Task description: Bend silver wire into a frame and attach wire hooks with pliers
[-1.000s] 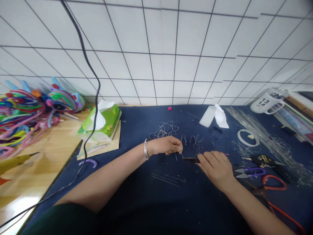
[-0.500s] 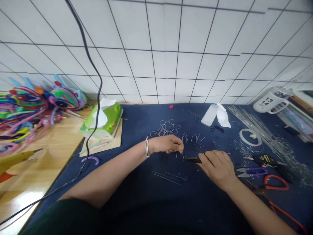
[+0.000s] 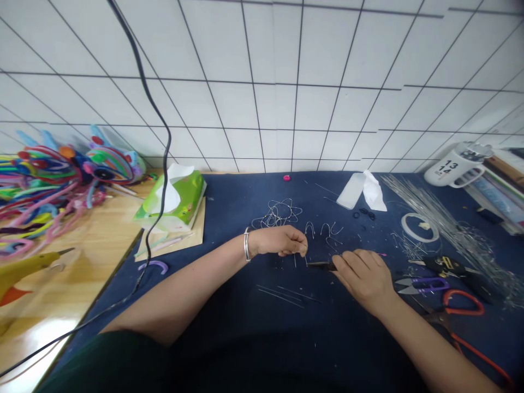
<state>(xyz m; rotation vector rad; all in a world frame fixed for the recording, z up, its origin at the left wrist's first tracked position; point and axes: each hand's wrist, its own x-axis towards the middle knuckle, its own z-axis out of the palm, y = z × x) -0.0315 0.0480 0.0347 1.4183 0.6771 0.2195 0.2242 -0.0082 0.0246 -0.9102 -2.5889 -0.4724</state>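
My left hand (image 3: 284, 240) is closed, pinching a thin wire (image 3: 305, 260) whose ends hang below the fingertips. In my right hand (image 3: 362, 278) are dark-jawed pliers (image 3: 321, 265), the fingers wrapped round the handles. The tips of the jaws are at the lower end of the wire; whether they grip it is too small to tell. Just beyond the hands lie bent wire hooks (image 3: 326, 229) and a loose wire tangle (image 3: 278, 212) on the dark blue mat (image 3: 245, 349). Several straight wire pieces (image 3: 282, 296) lie nearer to me.
On the right are purple snips (image 3: 428, 285), red-handled scissors (image 3: 462, 303), a white ring-shaped roll (image 3: 420, 227), a wire bundle (image 3: 426, 204) and a white mug (image 3: 450, 168). Leftward stand a green tissue pack (image 3: 184, 199) and a yellow glue gun (image 3: 28, 267). A black cable (image 3: 153, 103) hangs across the left.
Both hands stay almost in place. The pliers' tips have shifted very slightly at the wire's lower end; the whole view has moved a little.
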